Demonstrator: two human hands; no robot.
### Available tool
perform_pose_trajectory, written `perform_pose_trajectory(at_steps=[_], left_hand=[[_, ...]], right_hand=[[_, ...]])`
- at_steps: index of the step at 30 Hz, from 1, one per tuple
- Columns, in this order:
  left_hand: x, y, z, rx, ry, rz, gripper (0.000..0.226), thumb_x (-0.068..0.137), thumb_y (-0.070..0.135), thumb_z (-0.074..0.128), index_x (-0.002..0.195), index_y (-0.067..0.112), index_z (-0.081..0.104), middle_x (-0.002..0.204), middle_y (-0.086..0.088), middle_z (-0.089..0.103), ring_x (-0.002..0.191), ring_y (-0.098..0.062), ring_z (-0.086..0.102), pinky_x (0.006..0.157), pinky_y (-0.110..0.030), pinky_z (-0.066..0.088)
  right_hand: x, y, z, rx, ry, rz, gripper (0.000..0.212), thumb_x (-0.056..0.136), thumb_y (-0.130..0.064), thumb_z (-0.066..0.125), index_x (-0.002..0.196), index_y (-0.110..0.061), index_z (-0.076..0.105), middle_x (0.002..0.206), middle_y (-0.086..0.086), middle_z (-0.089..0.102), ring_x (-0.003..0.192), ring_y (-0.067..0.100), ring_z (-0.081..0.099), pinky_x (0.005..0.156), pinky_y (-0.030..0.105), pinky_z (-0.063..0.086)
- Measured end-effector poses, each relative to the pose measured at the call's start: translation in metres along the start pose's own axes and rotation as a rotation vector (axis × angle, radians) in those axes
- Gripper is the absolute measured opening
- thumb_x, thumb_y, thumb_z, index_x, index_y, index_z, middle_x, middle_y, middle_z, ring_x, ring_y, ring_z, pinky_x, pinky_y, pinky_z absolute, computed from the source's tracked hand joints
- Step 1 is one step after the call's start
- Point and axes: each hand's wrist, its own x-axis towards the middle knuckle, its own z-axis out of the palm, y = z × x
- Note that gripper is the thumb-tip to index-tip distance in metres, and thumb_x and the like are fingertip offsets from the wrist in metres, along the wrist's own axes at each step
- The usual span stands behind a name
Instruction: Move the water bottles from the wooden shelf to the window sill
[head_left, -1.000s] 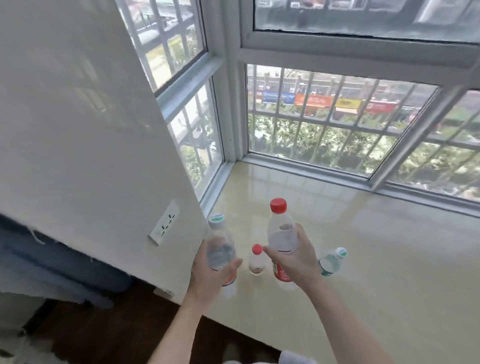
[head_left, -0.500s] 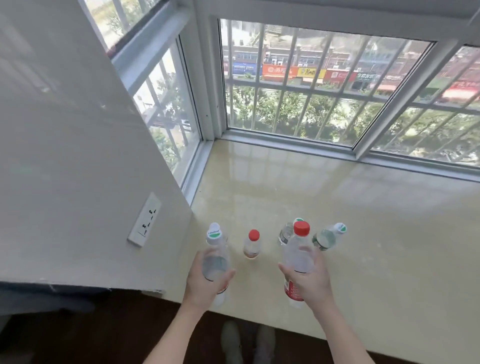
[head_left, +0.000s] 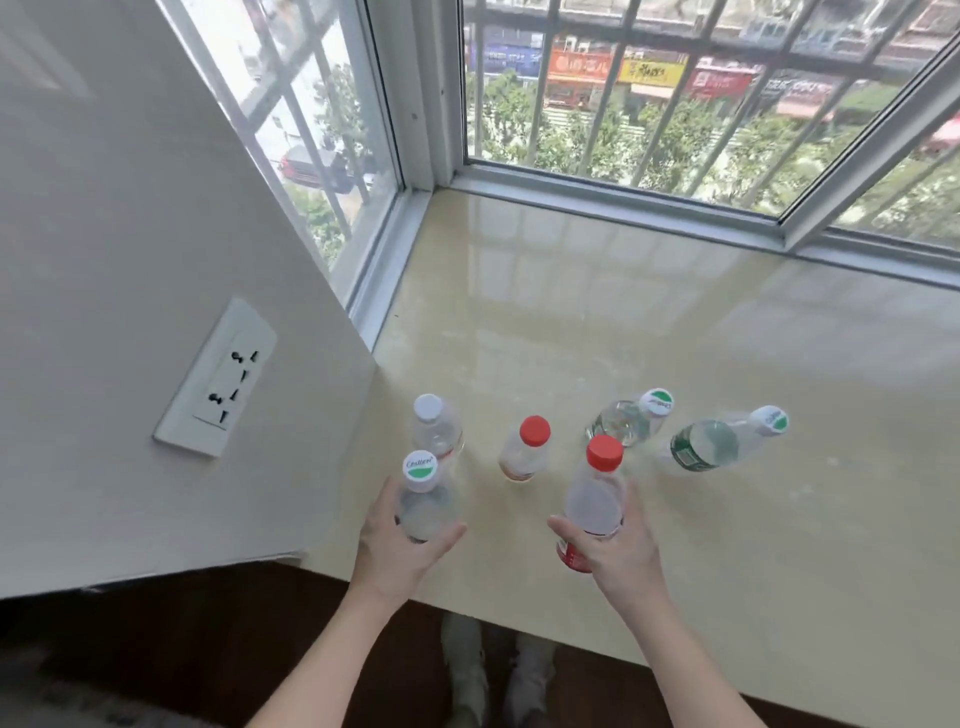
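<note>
The window sill (head_left: 675, 364) is a broad, glossy beige slab. Its front edge runs across the lower view above the dark wooden floor (head_left: 182, 649), and its far and left edges meet the white window frame (head_left: 597, 200). From the middle out to the right and back to the glass the slab lies bare, so there is wide room beyond the bottles. On the left a pale wall (head_left: 130, 260) ends at a corner just beside the cluster, and room is tight there. Barred panes show trees and shop signs outside.

All six bottles are at the near-left part of the sill. The left hand (head_left: 400, 551) grips a bottle with a green-and-white cap (head_left: 423, 499), fingers and thumb curled round its body. The right hand (head_left: 623, 556) grips a tall red-capped bottle (head_left: 595, 499) close to the front edge.

Four bottles stand free behind them (the wide lens makes them lean outward). A green-labelled bottle (head_left: 711, 444) is farthest right, with a clear bottle (head_left: 631, 418) just left of it. A white-capped bottle (head_left: 436, 428) stands nearest the wall, and a small red-capped bottle (head_left: 524, 452) is between.

A wall socket (head_left: 215, 379) sits low on the wall. The hands hide much of the held bottles' lower bodies, so whether either rests on the sill cannot be told. Shoes (head_left: 467, 670) show below the front edge, dim and partly cut off.
</note>
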Motion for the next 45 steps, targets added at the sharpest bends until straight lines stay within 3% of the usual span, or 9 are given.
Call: perform_pose_trajectory(at_steps=[2,5,9,13,17,26,34,40,45], left_hand=[[0.009,-0.012,0.007,0.001,0.009,-0.003,0.059,0.064,0.025,0.092,0.105,0.042,0.053,0.108,0.019,0.06,0.098,0.022,0.05,0.08,-0.012,0.04],[0.019,-0.03,0.013,0.041,0.018,0.012,0.055,0.062,0.023,0.093,0.096,0.04,0.053,0.1,0.013,0.062,0.088,0.021,0.052,0.073,-0.008,0.041],[0.028,-0.05,0.018,0.08,0.059,0.106,0.064,0.058,0.019,0.094,0.102,0.044,0.055,0.102,0.013,0.066,0.094,0.012,0.058,0.079,-0.002,0.042],[0.031,-0.059,0.021,0.093,0.085,0.196,0.069,0.057,0.017,0.095,0.11,0.038,0.057,0.106,0.016,0.065,0.102,0.006,0.058,0.087,-0.007,0.043],[0.035,-0.065,0.021,0.118,0.124,0.218,0.07,0.057,0.021,0.094,0.111,0.041,0.054,0.103,0.019,0.063,0.098,0.017,0.054,0.083,0.001,0.037],[0.04,-0.066,0.02,0.191,0.123,0.25,0.066,0.058,0.024,0.094,0.11,0.025,0.054,0.095,0.027,0.053,0.091,0.007,0.048,0.075,0.006,0.034],[0.042,-0.071,0.018,0.185,0.068,0.225,0.066,0.06,0.029,0.093,0.112,0.026,0.054,0.098,0.027,0.055,0.091,0.005,0.051,0.074,0.005,0.035],[0.036,-0.079,0.011,0.196,0.006,0.132,0.094,0.058,0.037,0.093,0.136,0.028,0.043,0.129,0.016,0.053,0.121,-0.002,0.046,0.101,-0.02,0.036],[0.002,-0.076,-0.016,0.421,0.039,0.071,0.094,0.068,0.045,0.086,0.145,0.026,0.036,0.145,0.009,0.047,0.136,-0.012,0.041,0.112,-0.035,0.036]], right_hand=[[0.01,0.018,0.009,-0.019,-0.012,-0.041,0.056,0.066,-0.019,0.092,0.099,-0.041,0.053,0.078,-0.012,0.065,0.071,-0.011,0.062,0.066,0.005,0.046],[0.019,0.04,0.022,-0.033,-0.022,-0.081,0.06,0.059,-0.038,0.095,0.102,-0.041,0.053,0.095,-0.011,0.066,0.094,0.01,0.065,0.082,0.035,0.057],[0.024,0.057,0.04,-0.054,0.006,-0.153,0.062,0.058,-0.032,0.096,0.1,-0.041,0.052,0.094,-0.013,0.065,0.093,0.007,0.063,0.081,0.022,0.05],[0.025,0.066,0.049,-0.03,0.05,-0.165,0.067,0.054,-0.043,0.093,0.111,-0.039,0.056,0.1,-0.024,0.065,0.096,-0.002,0.063,0.082,0.008,0.044],[0.027,0.069,0.052,-0.034,0.069,-0.153,0.076,0.051,-0.051,0.088,0.117,-0.021,0.061,0.104,-0.017,0.067,0.094,-0.006,0.062,0.082,0.004,0.041],[0.03,0.072,0.066,-0.136,0.101,-0.134,0.064,0.057,-0.038,0.094,0.106,-0.013,0.062,0.091,-0.004,0.067,0.087,0.019,0.064,0.079,0.027,0.047],[0.027,0.07,0.07,-0.123,0.122,-0.157,0.069,0.058,-0.035,0.095,0.114,-0.014,0.061,0.102,-0.002,0.068,0.097,0.019,0.064,0.087,0.032,0.05],[0.023,0.085,0.066,-0.003,0.06,-0.107,0.085,0.056,-0.036,0.095,0.128,-0.028,0.049,0.121,-0.01,0.063,0.116,0.01,0.06,0.099,0.031,0.048],[0.001,0.087,0.035,-0.251,-0.035,-0.109,0.097,0.064,-0.02,0.091,0.145,-0.027,0.039,0.139,-0.005,0.053,0.131,0.011,0.048,0.107,0.032,0.04]])
